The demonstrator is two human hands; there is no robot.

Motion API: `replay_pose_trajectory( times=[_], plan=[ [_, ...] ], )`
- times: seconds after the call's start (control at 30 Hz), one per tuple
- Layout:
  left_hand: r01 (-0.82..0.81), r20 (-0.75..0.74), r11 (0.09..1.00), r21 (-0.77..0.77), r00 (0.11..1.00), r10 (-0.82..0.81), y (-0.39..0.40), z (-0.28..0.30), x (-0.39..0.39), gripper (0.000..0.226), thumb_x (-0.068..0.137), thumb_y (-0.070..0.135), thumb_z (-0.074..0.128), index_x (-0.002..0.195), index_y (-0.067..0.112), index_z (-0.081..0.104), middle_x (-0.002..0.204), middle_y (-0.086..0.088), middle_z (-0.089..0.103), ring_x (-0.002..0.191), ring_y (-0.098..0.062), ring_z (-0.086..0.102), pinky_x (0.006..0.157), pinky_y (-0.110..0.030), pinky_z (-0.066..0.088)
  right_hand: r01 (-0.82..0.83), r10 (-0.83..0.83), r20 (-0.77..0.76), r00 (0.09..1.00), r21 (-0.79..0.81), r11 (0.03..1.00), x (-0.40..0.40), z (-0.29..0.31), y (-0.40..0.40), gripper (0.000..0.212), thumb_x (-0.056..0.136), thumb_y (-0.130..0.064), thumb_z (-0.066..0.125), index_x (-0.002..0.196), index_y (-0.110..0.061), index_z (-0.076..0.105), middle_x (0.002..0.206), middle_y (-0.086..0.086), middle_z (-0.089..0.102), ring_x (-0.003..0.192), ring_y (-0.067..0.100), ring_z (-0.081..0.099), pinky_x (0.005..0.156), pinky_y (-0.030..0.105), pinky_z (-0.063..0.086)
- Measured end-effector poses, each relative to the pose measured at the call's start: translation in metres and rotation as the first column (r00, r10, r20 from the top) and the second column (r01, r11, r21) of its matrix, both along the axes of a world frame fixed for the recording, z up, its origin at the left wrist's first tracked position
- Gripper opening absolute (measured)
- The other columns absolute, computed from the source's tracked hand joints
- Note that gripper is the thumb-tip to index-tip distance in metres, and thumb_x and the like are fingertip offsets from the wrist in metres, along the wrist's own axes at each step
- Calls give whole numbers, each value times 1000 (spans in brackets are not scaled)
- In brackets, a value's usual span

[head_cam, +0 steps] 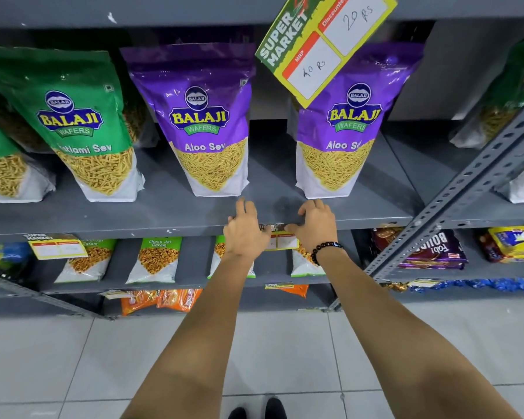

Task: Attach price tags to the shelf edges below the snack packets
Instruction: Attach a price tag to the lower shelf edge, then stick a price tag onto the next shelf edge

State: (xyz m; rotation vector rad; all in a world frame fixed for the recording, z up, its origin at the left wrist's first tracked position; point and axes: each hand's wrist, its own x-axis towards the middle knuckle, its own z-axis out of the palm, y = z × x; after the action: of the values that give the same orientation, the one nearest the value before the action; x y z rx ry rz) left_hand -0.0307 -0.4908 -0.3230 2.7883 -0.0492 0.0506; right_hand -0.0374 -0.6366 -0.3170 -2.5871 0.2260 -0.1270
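- Far left, on the grey metal shelf edge (109,231): yellow price tag with red boxes (56,245), already fixed below the green Balaji sev packet (82,128).
- Centre-left: purple Aloo Sev packet (206,125) upright on the shelf.
- Left hand (245,234): fingers curled over the shelf lip, thumb pressing the left end of a small yellow-and-red price tag (280,238) (mostly hidden between the hands).
- Right hand (316,228), black bead bracelet (325,251) at the wrist: fingertips hooked over the lip, thumb on the tag's right end.
- Above right: second purple Aloo Sev packet (345,134), large tilted yellow tag (324,46) overlapping its top.
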Motion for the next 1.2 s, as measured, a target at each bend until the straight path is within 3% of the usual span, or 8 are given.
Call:
replay_pose_trajectory(
  times=[0.1, 0.27, 0.4, 0.57, 0.7, 0.9, 1.07, 1.2],
  plan=[
    [-32, 21, 999, 26, 999, 31, -6, 0, 4, 63, 75, 47, 72, 114, 6, 43, 132, -11, 45, 91, -43, 61, 69, -43, 52, 32, -32, 10, 999, -15, 999, 3, -1, 4, 45, 70, -30, 78, 100, -6, 53, 109, 16, 55, 103, 34, 47, 90, 45, 42],
    [-47, 2, 999, 24, 999, 46, -11, -1, 6, 61, 77, 41, 72, 117, 6, 42, 137, -12, 44, 98, -40, 61, 83, -48, 51, 40, -37, 44, 998, -62, 997, 1, -4, 7, 45, 73, -29, 74, 104, -6, 50, 112, 16, 54, 104, 35, 47, 89, 44, 40],
    [6, -27, 1000, -9, 1000, -6, -12, 6, -1, 62, 84, 30, 68, 129, 4, 34, 155, -15, 17, 119, -38, 52, 105, -54, 39, 19, -15, 39, 999, -100, 995, -8, -2, 10, 53, 78, -27, 69, 119, -6, 43, 125, 17, 50, 116, 35, 43, 103, 46, 36],
    [97, 248, 992, 80, 962, -114, 4, 34, -24, 78, 89, 46, 55, 145, 7, 16, 158, -17, 3, 145, -33, 8, 119, -48, 11, -3, 47, 276, 960, -155, 988, -30, 30, 6, 66, 89, -33, 55, 140, -6, 22, 152, 18, 23, 142, 33, 15, 117, 50, 13],
    [90, 475, 995, 48, 874, -102, 9, 101, -31, 76, 90, 49, 50, 145, 6, 20, 156, -23, 5, 145, -37, 4, 119, -50, 7, 94, 22, 574, 819, -173, 980, -39, 97, 7, 57, 90, -27, 54, 136, -3, 31, 147, 22, 33, 138, 39, 25, 113, 59, 19],
    [55, 732, 998, -13, 681, -28, 9, 205, -23, 55, 91, 41, 54, 130, 4, 47, 153, -27, 16, 142, -42, 14, 116, -54, 12, 167, -13, 786, 618, -115, 979, -33, 214, 10, 46, 91, -24, 53, 131, -5, 41, 146, 24, 34, 137, 40, 25, 112, 60, 17],
    [54, 741, 999, 3, 670, -39, 8, 242, -16, 31, 89, 34, 59, 104, 8, 66, 155, -24, 14, 143, -43, 9, 117, -54, 9, 112, 33, 745, 667, -144, 983, -21, 284, 17, 34, 93, -27, 50, 123, -12, 51, 152, 19, 21, 143, 34, 10, 116, 57, 4],
    [89, 698, 995, -52, 715, -28, 6, 254, -15, 19, 89, 29, 61, 88, 11, 69, 156, -20, 12, 144, -39, 2, 118, -50, 2, 86, 1, 706, 709, -87, 992, -16, 305, 14, 18, 86, -26, 61, 95, -10, 63, 147, 13, 35, 142, 31, 11, 117, 54, 0]
  ],
)
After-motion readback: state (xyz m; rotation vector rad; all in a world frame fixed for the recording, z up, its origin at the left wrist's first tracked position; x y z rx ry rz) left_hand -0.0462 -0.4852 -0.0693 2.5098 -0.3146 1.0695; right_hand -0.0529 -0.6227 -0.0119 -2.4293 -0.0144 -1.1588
